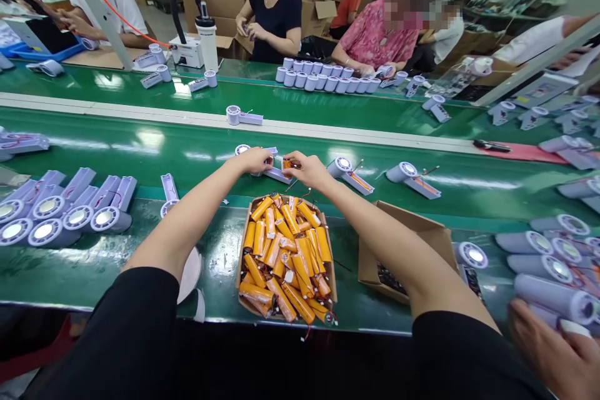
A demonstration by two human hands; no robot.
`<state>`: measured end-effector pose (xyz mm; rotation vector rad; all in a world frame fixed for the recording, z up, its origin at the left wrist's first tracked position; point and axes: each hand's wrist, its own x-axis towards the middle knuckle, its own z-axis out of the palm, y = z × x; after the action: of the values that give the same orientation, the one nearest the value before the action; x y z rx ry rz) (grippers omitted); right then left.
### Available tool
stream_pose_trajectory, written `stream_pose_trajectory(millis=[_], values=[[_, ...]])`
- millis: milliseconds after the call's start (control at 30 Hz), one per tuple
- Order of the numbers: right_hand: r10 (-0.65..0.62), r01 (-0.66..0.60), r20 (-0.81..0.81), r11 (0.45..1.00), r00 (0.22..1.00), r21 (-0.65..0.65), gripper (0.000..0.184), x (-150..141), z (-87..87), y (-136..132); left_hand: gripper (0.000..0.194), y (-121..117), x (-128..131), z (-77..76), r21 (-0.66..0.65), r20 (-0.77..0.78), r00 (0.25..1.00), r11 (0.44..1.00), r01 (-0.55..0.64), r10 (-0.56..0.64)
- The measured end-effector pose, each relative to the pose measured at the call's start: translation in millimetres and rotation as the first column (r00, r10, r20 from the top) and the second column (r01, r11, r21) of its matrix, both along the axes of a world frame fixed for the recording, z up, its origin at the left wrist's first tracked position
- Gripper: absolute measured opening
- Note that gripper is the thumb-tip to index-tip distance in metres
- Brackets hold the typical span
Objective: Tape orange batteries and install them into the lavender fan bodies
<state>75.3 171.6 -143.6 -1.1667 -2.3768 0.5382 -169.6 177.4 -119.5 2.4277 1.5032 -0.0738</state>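
Observation:
My left hand (257,161) is closed over a pale purple handheld fan housing (280,175) on the green belt, covering most of its middle. The round fan head (242,149) shows left of the hand. Close by on the right, my right hand (307,170) pinches an orange battery (287,165), mostly hidden by the fingers, above the housing's handle. Just below my hands stands a cardboard box (333,275) heaped with orange batteries (281,250) with thin wires and small white plugs.
Several fan housings (77,217) lie left; two with wires (359,182) (415,178) lie right on the belt. An open carton (403,225) is under my right forearm. A co-worker's hand (553,340) is at lower right beside more housings (553,297). Co-workers sit across the line.

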Motion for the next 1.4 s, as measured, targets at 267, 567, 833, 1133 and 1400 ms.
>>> stream_pose_trajectory(millis=[267, 567, 833, 1133, 1400], values=[[0.014, -0.051, 0.504, 0.997, 0.864, 0.059, 0.045, -8, 11.4, -12, 0.028, 1, 20, -13.5, 0.059, 0.088, 0.992, 0.994, -0.096, 0.091], [0.151, -0.158, 0.647, 0.986, 0.748, -0.047, 0.042, -31, 17.5, -6, 0.033, -4, 36, -5.3, 0.037, 0.15, 0.98, 0.989, -0.14, 0.133], [0.076, -0.066, 0.269, 0.997, 0.96, -0.047, 0.044, 42, 67.9, -32, 0.044, -182, -28, 41.2, 0.278, 0.254, 0.965, 0.952, -0.128, 0.056], [0.114, -0.137, -0.191, 0.984, 0.975, -0.11, 0.018, 106, 95.0, -257, 0.061, -409, -180, -28.3, 0.147, 0.056, 0.983, 0.972, -0.182, 0.176], [0.012, -0.236, -0.422, 0.843, 0.906, -0.483, 0.031, -11, 40.7, -361, 0.04, -417, -143, 8.1, 0.278, -0.016, 0.987, 0.949, -0.15, 0.161]])
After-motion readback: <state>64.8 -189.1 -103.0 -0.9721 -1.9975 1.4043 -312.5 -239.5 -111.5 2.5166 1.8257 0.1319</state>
